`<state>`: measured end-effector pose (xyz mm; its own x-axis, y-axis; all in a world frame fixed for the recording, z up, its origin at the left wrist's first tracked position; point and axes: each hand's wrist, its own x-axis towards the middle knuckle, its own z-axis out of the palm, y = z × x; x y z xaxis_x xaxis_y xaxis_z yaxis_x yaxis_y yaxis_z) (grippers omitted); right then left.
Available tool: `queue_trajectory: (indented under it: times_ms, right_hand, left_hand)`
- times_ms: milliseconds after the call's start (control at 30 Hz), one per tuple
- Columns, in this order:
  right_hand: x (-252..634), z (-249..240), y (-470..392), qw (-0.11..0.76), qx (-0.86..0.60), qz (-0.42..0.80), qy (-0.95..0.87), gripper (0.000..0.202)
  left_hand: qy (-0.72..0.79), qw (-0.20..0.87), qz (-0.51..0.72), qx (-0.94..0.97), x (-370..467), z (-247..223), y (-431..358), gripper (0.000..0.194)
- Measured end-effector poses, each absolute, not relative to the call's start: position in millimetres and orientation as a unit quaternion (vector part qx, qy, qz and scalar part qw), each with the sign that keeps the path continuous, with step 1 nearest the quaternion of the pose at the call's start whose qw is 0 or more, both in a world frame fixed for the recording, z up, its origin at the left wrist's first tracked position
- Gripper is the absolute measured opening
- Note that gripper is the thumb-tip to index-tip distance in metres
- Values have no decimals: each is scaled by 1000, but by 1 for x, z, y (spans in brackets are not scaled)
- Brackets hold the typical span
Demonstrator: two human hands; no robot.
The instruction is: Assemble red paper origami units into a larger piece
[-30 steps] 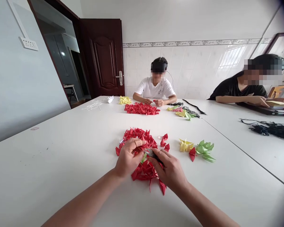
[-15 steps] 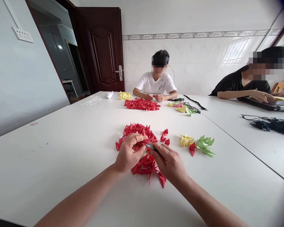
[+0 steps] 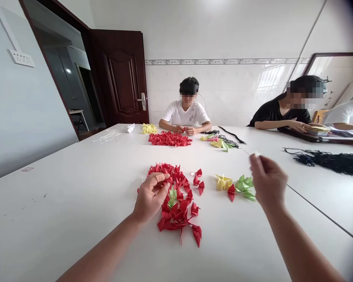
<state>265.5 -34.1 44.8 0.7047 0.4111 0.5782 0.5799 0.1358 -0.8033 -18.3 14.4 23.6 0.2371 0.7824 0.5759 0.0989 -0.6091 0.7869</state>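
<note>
My left hand [image 3: 150,194] hovers over the left side of a pile of folded red paper cranes [image 3: 179,213]. Its thumb and fingers are pinched on a red paper crane, which is mostly hidden by the fingers. My right hand [image 3: 269,178] is raised on the right, beyond the small green paper cranes [image 3: 244,183], with its fingers closed. Something small and pale shows at its fingertips, too blurred to name. A light green paper piece [image 3: 172,197] lies among the red cranes. Several single red cranes [image 3: 201,188] lie beside the pile.
Yellow paper cranes [image 3: 222,182] lie right of the pile. Across the white table [image 3: 85,219], a person in white handles red paper behind another red pile [image 3: 169,138]. Black tassels [image 3: 332,161] lie at right, near a person in black. White strings [image 3: 107,136] lie far left.
My right hand has moved away from my left, up and to the right. The dark grey tool it held at the left fingertips is no longer visible. The view has tilted up and turned right.
</note>
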Motion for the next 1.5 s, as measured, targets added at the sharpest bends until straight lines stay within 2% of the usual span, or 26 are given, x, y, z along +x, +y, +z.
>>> queue_trajectory:
  times_ms: [67, 167, 267, 367, 467, 667, 967, 1100, 1300, 1500]
  right_hand:
    - [240, 41, -35, 598, -663, -10, -450, 43]
    - [211, 39, -37, 454, -704, 9, -546, 37]
    - [228, 43, -40, 347, -770, 15, -535, 33]
    - [266, 46, -43, 264, -815, 76, -509, 32]
    - [287, 42, -46, 202, -815, 106, -533, 24]
    - [286, 24, -41, 142, -816, 107, -550, 9]
    - [281, 29, -44, 148, -789, 130, -582, 10]
    - [260, 31, -41, 204, -741, 154, -621, 17]
    - [240, 29, -36, 338, -698, 131, -618, 30]
    - [196, 38, -45, 418, -609, 205, -643, 29]
  left_hand:
    - [304, 305, 529, 731, -18, 25, 13, 21]
    - [312, 285, 522, 741, -19, 27, 12, 21]
    - [324, 288, 521, 735, -19, 29, 11, 23]
    - [323, 306, 509, 737, -18, 30, 8, 25]
    - [319, 316, 502, 739, -17, 31, 6, 25]
    - [323, 308, 499, 742, -19, 30, 8, 23]
    - [333, 309, 493, 742, -21, 25, 13, 23]
    - [324, 325, 491, 740, -19, 24, 12, 22]
    - [320, 345, 481, 740, -17, 21, 10, 25]
    - [300, 324, 478, 759, -15, 19, 3, 30]
